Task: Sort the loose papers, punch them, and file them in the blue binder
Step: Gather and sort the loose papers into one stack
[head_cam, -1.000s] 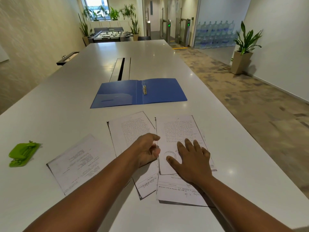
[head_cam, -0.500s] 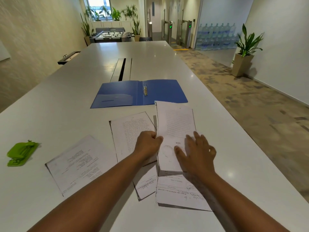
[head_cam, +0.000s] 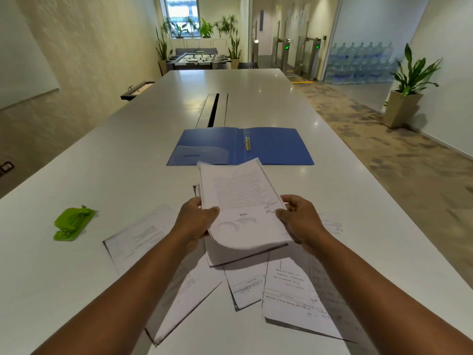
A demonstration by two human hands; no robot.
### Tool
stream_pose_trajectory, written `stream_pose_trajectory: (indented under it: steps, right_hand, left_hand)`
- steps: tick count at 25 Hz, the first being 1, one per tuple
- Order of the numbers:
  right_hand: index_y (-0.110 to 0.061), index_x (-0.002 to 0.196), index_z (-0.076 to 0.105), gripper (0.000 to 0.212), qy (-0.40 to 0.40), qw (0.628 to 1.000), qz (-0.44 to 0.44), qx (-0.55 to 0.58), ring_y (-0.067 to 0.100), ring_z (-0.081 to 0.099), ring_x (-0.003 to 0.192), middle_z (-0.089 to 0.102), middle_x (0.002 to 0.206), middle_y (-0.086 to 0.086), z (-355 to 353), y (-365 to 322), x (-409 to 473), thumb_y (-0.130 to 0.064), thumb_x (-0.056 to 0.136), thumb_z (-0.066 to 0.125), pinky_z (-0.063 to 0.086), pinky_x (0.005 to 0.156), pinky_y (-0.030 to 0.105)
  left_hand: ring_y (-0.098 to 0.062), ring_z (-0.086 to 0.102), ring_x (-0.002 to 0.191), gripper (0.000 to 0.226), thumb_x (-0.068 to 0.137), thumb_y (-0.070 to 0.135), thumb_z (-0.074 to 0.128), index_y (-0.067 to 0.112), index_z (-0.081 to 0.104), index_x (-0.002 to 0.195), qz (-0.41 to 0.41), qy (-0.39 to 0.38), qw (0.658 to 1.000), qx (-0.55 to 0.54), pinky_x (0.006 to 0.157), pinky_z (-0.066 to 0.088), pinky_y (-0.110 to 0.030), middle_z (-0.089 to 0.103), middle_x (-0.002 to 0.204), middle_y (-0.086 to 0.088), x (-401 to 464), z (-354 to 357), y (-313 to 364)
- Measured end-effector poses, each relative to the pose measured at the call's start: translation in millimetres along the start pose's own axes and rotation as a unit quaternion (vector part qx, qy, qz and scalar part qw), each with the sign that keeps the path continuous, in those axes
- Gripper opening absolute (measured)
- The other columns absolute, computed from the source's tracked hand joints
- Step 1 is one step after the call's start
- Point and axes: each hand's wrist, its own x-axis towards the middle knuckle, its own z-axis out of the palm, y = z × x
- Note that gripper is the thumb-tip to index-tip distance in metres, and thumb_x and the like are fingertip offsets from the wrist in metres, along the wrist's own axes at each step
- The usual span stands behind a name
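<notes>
- Head view: the left hand (head_cam: 197, 221) and right hand (head_cam: 299, 221) are pinching a thin white stack of papers (head_cam: 243, 206) by its side edges, lifting it above the desk (head_cam: 128, 160).
- Loose printed sheets (head_cam: 294, 298) are lying flat near the desk's near edge.
- A glossy blue binder (head_cam: 276, 147) is lying open mid-desk; a green plastic punch (head_cam: 73, 221) is sitting toward the left edge.

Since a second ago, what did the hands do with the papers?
Both hands took hold of the white printed stack of papers and lifted it off the table: the left hand grips its left edge, the right hand its right edge. Earlier the right hand lay flat on it. The open blue plastic binder, green plastic hole punch and other loose sheets stayed put.
</notes>
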Motion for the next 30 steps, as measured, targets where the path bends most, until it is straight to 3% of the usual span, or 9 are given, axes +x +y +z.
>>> stream_pose_trajectory:
  steps: [2, 5, 7, 8, 11, 16, 21, 26, 30]
  right_hand:
    - [-0.021, 0.115, 0.070, 0.027, -0.006, 0.994, -0.035, -0.103, 0.016, 0.073, 0.082, 0.074, 0.105, -0.007, 14.6, -0.3, 1.5, -0.006, 0.096, 0.057, 0.055, 0.062, 0.029]
    - [-0.013, 0.121, 0.068, 0.029, 0.003, 0.947, -0.084, -0.310, 0.024, 0.064, 0.110, 0.067, 0.115, 0.002, 25.7, 1.9, 10.2, -0.008, 0.094, 0.058, 0.051, 0.087, 0.030]
    - [-0.014, 0.089, 0.062, 0.005, -0.013, 0.920, -0.077, -0.385, 0.023, 0.062, 0.089, 0.061, 0.091, 0.000, 28.2, 3.8, 15.4, -0.018, 0.091, 0.064, 0.044, 0.066, 0.025]
    - [-0.014, 0.083, 0.054, 0.023, -0.022, 0.908, -0.069, -0.413, 0.021, 0.059, 0.081, 0.055, 0.085, -0.001, 30.0, 4.6, 18.5, -0.031, 0.089, 0.069, 0.040, 0.062, 0.024]
    - [-0.011, 0.107, 0.056, 0.069, -0.057, 0.863, -0.055, -0.500, 0.027, 0.059, 0.099, 0.059, 0.104, 0.007, 36.6, 6.9, 26.0, -0.072, 0.077, 0.068, 0.045, 0.078, 0.034]
    - [-0.012, 0.108, 0.052, 0.072, -0.045, 0.878, -0.036, -0.475, 0.025, 0.058, 0.101, 0.059, 0.110, 0.008, 43.9, 1.7, 35.3, -0.070, 0.071, 0.075, 0.046, 0.078, 0.033]
    - [-0.012, 0.104, 0.050, 0.058, -0.060, 0.933, -0.046, -0.353, 0.017, 0.054, 0.090, 0.053, 0.100, -0.001, 43.9, -17.7, 43.3, -0.045, 0.074, 0.087, 0.036, 0.056, 0.019]
    - [-0.017, 0.082, 0.047, 0.049, -0.068, 0.924, -0.020, -0.377, 0.022, 0.065, 0.091, 0.062, 0.093, 0.003, 49.1, -23.8, 48.9, -0.037, 0.071, 0.090, 0.050, 0.066, 0.026]
    - [-0.015, 0.084, 0.050, 0.048, -0.062, 0.919, -0.009, -0.389, 0.021, 0.066, 0.087, 0.063, 0.089, 0.003, 53.1, -27.4, 52.9, -0.034, 0.069, 0.091, 0.052, 0.066, 0.028]
  left_hand:
    - [-0.012, 0.069, 0.085, 0.025, 0.091, 0.013, 0.069, 0.021, 0.063, 0.114, 0.037, 0.052, 0.996, 0.059, 0.063, 0.058, -0.025, 0.070, 0.107, 0.004, 2.5, -10.0, -10.6]
    - [0.002, 0.062, 0.076, 0.027, 0.090, 0.011, 0.070, 0.019, 0.063, 0.114, 0.061, 0.081, 0.988, 0.113, 0.055, 0.045, -0.013, 0.067, 0.101, 0.006, 4.1, -19.7, -26.5]
    - [0.003, 0.062, 0.076, 0.025, 0.088, 0.011, 0.072, 0.020, 0.063, 0.110, 0.059, 0.071, 0.987, 0.130, 0.057, 0.045, -0.013, 0.068, 0.099, 0.007, 4.7, -21.9, -35.9]
    - [0.001, 0.064, 0.077, 0.026, 0.086, 0.011, 0.074, 0.021, 0.063, 0.107, 0.055, 0.065, 0.988, 0.131, 0.059, 0.048, -0.015, 0.069, 0.097, 0.007, 4.5, -21.3, -39.2]
    - [-0.006, 0.068, 0.080, 0.032, 0.077, 0.013, 0.081, 0.023, 0.061, 0.100, 0.046, 0.066, 0.989, 0.128, 0.064, 0.056, -0.023, 0.069, 0.092, 0.011, 2.7, -16.8, -44.5]
    - [-0.003, 0.066, 0.078, 0.033, 0.074, 0.017, 0.080, 0.023, 0.060, 0.100, 0.075, 0.079, 0.981, 0.162, 0.055, 0.049, -0.016, 0.070, 0.095, 0.011, 2.5, -11.3, -48.5]
    - [-0.008, 0.069, 0.082, 0.042, 0.071, 0.021, 0.084, 0.023, 0.060, 0.105, 0.067, 0.070, 0.982, 0.163, 0.060, 0.054, -0.022, 0.069, 0.095, 0.013, 1.9, -11.4, -50.6]
    - [-0.002, 0.067, 0.077, 0.044, 0.068, 0.022, 0.088, 0.030, 0.057, 0.099, 0.060, 0.068, 0.985, 0.145, 0.052, 0.050, -0.015, 0.066, 0.090, 0.020, 0.9, -11.7, -49.0]
    - [-0.002, 0.067, 0.076, 0.044, 0.067, 0.022, 0.088, 0.033, 0.054, 0.092, 0.052, 0.069, 0.986, 0.143, 0.051, 0.050, -0.014, 0.066, 0.088, 0.021, 1.5, -11.4, -48.4]
